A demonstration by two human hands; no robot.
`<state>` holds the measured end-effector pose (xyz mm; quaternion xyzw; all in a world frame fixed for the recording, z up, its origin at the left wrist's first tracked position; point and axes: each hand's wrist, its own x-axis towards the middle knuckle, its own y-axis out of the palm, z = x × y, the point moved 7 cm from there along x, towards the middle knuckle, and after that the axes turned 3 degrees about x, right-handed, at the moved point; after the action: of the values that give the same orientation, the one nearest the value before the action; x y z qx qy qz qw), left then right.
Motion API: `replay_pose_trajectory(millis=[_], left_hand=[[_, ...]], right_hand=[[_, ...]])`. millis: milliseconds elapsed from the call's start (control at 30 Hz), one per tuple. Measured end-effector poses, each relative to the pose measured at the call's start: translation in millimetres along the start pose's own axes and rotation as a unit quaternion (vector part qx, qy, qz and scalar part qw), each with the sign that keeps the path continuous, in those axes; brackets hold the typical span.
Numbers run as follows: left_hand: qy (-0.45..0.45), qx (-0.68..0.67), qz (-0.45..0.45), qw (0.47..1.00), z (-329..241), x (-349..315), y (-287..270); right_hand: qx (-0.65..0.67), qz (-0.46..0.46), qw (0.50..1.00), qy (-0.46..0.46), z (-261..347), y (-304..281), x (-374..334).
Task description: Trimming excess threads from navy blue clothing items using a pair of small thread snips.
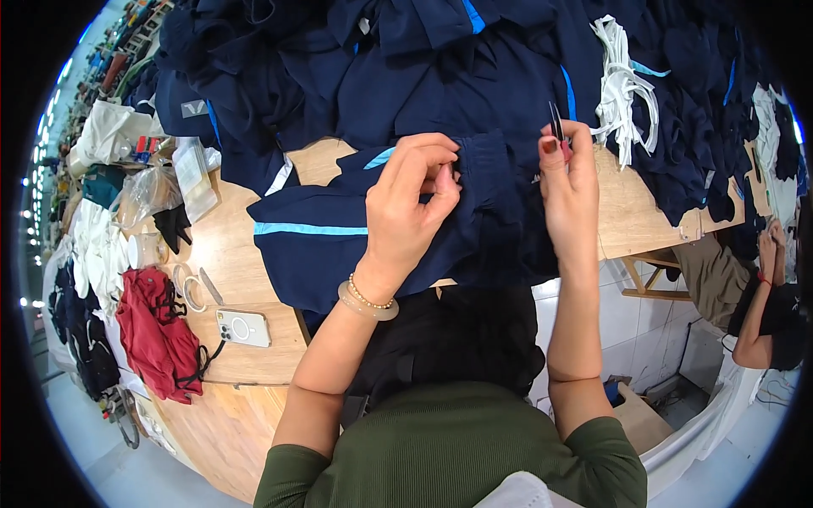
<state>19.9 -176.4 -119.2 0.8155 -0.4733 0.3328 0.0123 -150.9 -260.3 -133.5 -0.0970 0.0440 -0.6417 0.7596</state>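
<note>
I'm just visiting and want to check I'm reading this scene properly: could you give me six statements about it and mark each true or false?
1. The right hand holds a slim pointed tool. True.
2. The bracelets are on the right wrist. False: the bracelets are on the wrist of the left hand.
3. A phone lies to the left of the navy garment at the left hand. True.
4. That garment's long stripe is red. False: the stripe is light blue.
5. A red garment lies left of the phone. True.
6. The bundle of white strips is beside the phone. False: the white strips are at the upper right, by dark navy cloth.
</note>
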Motion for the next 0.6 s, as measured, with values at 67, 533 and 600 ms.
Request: replay_pose_trajectory(millis=[67,533,600], left_hand=[[0.007,0.01,0.024,1.0,0.2,0.4,0.9],[-0.019,0.075,0.032,0.997,1.4,1.1,0.0],[-0.019,0.072,0.029,0.997,1.2,1.1,-0.3]], right_hand=[[0.017,-0.001,1.0,0.004,0.9,-10.7,1.6],[-0.206,0.128,0.934,-0.263,61.0,12.8,-1.2],[-0.227,0.137,0.927,-0.267,62.0,17.6,-1.5]])
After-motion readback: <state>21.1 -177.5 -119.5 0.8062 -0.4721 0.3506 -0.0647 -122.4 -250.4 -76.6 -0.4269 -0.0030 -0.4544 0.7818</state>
